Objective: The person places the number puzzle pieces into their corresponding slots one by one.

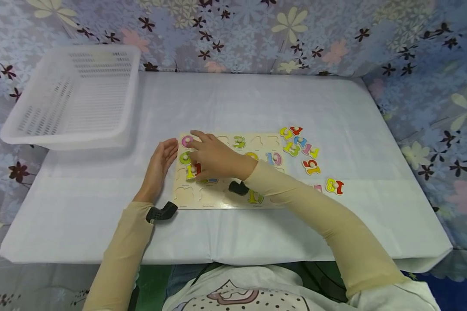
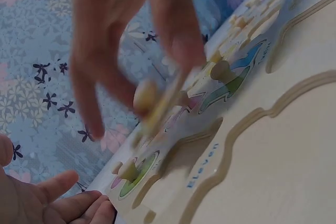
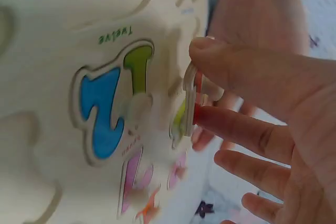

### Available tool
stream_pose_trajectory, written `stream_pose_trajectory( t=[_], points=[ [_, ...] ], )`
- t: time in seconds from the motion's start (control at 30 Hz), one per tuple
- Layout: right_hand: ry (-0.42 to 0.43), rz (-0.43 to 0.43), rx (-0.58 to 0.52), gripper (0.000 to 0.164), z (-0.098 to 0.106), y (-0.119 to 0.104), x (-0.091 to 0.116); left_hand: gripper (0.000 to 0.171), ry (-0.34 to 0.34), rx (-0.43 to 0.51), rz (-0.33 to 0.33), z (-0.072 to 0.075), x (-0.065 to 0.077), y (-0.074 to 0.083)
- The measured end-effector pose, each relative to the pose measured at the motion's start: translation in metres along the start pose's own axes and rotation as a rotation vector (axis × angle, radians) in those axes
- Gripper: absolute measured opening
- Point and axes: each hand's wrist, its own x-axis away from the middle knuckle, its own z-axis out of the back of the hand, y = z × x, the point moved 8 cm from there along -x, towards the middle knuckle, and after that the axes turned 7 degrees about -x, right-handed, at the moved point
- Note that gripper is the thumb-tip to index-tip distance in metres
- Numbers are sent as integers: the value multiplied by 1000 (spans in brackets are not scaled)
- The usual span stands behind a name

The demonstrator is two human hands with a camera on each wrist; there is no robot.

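Observation:
A wooden number puzzle board [image 1: 187, 204] lies on the table with number pieces in some of its recesses. Over its left side my right hand [image 1: 219, 160] pinches a knobbed number 11 piece [image 1: 190, 172], yellow and red, between thumb and index finger. The piece is tilted on edge in the right wrist view, close above the board. In the left wrist view the recess marked Eleven [image 2: 184, 163] lies bare below it. Seated nearby is the green and blue number 12 [image 3: 100, 114]. My left hand [image 1: 159, 168] rests beside the board's left edge, fingers extended, holding nothing.
Several loose number pieces [image 1: 292, 149] cluster off the board's upper right corner. A number 15 [image 1: 311, 167] and a number 18 [image 1: 335, 186] lie to the right. A white plastic basket [image 1: 62, 140] stands at the back left of the white-covered table [image 1: 225, 242].

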Motion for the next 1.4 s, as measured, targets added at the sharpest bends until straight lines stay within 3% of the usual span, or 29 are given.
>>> stream_pose_trajectory(
  t=[0.13,0.3,0.57,0.8,1.03,1.2,1.4],
  points=[
    [-73,-13,79,33,-12,-5,-14,60,-2,-2,5,-4,-1,3],
    [-96,2,111,37,-17,-12,-20,60,-3,-7,4,-6,-2,3],
    [-90,4,109,38,-17,-15,-20,60,2,-2,6,-6,-3,4],
    [-64,54,2,21,-11,-19,-10,61,-3,-11,5,-4,-3,3],
    [-46,95,-2,25,-12,-22,-4,62,-8,-4,3,-3,-2,2],
    [13,73,-25,29,0,-13,13,64,-2,-17,-4,-2,-1,2],
    [93,-19,-119,33,13,20,64,66,5,-42,-1,0,2,1]
  ],
)
